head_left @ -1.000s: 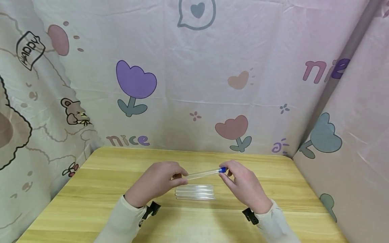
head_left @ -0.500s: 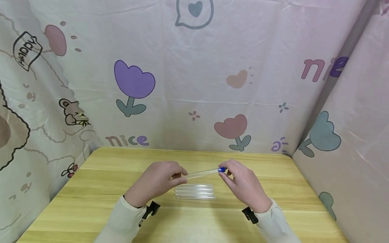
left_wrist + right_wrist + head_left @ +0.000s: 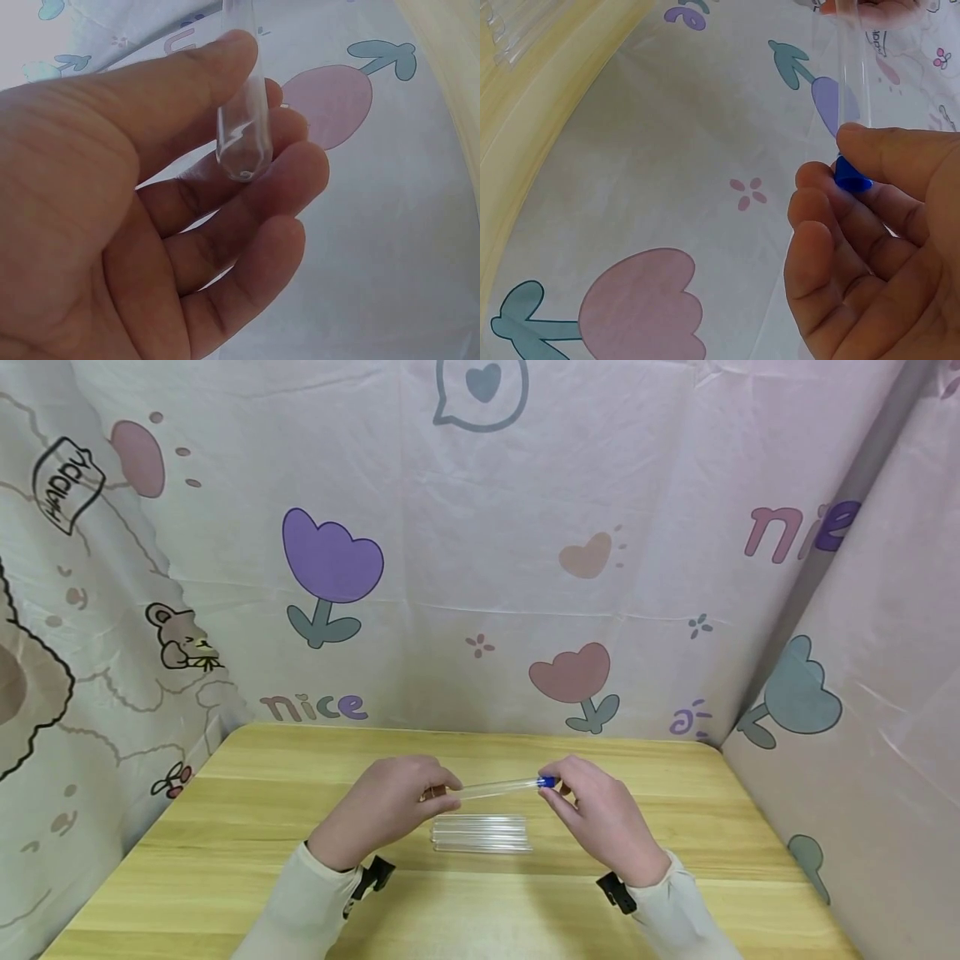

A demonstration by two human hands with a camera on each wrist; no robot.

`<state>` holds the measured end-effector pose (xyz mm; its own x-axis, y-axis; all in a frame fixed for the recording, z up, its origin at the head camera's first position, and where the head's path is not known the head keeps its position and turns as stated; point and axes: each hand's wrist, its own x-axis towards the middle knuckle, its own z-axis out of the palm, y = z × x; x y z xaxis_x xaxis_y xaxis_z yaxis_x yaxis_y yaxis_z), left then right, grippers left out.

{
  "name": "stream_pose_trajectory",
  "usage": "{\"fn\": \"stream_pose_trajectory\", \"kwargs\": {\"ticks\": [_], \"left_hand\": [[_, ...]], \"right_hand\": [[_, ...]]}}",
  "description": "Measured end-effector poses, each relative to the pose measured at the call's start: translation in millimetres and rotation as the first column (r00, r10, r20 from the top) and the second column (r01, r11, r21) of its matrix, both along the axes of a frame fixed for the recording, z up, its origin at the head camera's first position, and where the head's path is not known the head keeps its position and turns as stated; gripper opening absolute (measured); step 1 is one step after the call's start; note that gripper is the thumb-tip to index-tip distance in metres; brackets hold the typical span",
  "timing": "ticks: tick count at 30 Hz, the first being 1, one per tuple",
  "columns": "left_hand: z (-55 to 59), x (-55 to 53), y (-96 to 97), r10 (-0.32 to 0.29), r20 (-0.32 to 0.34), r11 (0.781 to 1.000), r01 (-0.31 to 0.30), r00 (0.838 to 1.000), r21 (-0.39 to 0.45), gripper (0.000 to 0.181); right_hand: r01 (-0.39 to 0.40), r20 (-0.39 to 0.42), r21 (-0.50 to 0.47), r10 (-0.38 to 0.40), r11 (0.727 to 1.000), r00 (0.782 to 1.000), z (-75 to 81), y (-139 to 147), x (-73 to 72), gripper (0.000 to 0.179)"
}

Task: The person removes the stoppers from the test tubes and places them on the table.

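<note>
A clear test tube [image 3: 495, 789] is held in the air between both hands, nearly level in the head view. My left hand [image 3: 390, 806] pinches its rounded closed end; the left wrist view shows the thumb and fingers around that end of the tube [image 3: 244, 135]. At the other end sits a blue stopper [image 3: 547, 782], which my right hand [image 3: 600, 810] grips between thumb and fingers. In the right wrist view the blue stopper [image 3: 853, 176] is in the tube's mouth. Below on the table lie several more clear tubes [image 3: 480, 833], side by side.
The wooden table [image 3: 480, 910] fills the lower part of the head view. Patterned cloth [image 3: 465, 552] hangs behind it and along both sides. Black wrist cameras are strapped at both sleeves, the left camera [image 3: 372, 878] and the right camera [image 3: 617, 893].
The tube has tilted slightly toward level, its stoppered end dipping a little. Both hands keep the same hold, and the tubes on the table have not moved.
</note>
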<state>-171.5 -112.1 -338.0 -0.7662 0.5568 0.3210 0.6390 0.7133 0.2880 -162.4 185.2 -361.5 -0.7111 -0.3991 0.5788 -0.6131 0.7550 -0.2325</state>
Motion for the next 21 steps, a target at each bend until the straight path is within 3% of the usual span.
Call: {"fn": "stream_pose_trajectory", "kwargs": {"ticks": [5, 13, 21], "left_hand": [[-0.6, -0.1, 0.6, 0.001, -0.042, 1.0, -0.001, 0.999, -0.007, 0.015], [-2.6, -0.3, -0.3, 0.01, -0.172, 1.0, -0.006, 0.985, 0.023, 0.013], [-3.0, -0.7, -0.2, 0.013, -0.222, 1.0, -0.007, 0.975, 0.026, 0.014]], "right_hand": [[0.006, -0.004, -0.02, -0.006, 1.0, 1.0, 1.0, -0.4, 0.9, 0.016], [-0.043, -0.043, -0.079, 0.04, 0.996, 0.998, 1.8, -0.7, 0.8, 0.016], [-0.06, -0.083, -0.089, 0.052, 0.994, 0.995, 1.0, 1.0, 0.5, 0.016]]}}
